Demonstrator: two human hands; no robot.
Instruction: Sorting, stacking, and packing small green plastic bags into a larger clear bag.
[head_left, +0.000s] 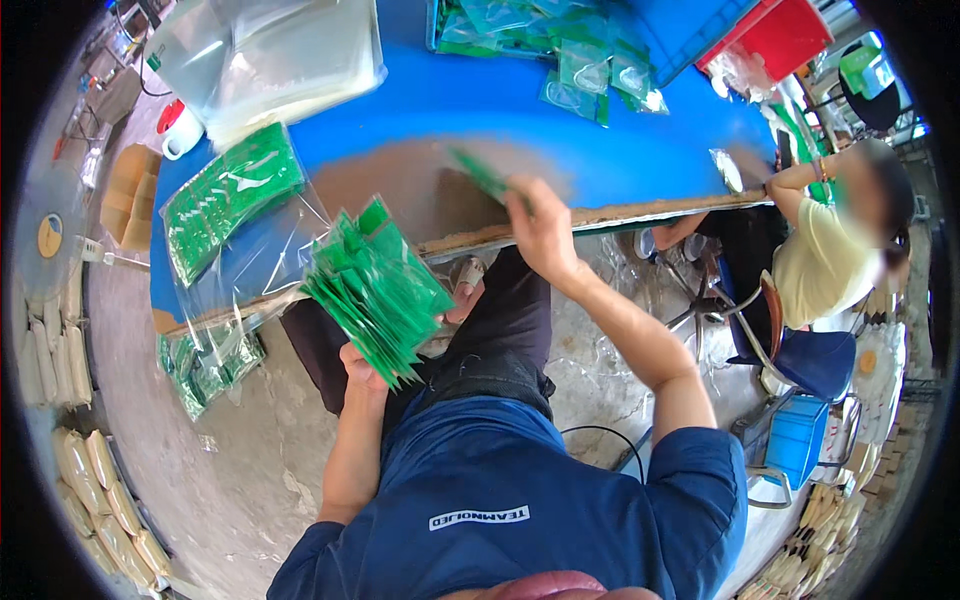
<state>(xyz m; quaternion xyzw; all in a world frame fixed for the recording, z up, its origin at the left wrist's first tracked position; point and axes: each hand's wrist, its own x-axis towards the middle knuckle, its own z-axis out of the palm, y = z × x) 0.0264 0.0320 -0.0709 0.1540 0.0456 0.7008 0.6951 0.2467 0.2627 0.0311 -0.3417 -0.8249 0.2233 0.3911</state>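
My left hand [364, 366] is closed around the lower side of a thick, fanned stack of green packets [375, 285], held over my lap at the table's near edge. Above the table edge, my right hand [541, 228] pinches a single thin green packet [478, 172], which is smeared by motion. Just left of the stack, a see-through plastic bag [250, 265] hangs over the edge. On the table beyond it lies a filled bag of green packets [235, 195]. More green packets in plastic [205, 370] hang below the table at the left.
The blue table [400, 100] has a worn brown patch near me. Flat see-through bags [270, 60] and a red-and-white mug [180, 130] stand at the far left. Green packets [585, 65] spill from a blue crate [700, 35]. A co-worker [825, 240] sits at the right.
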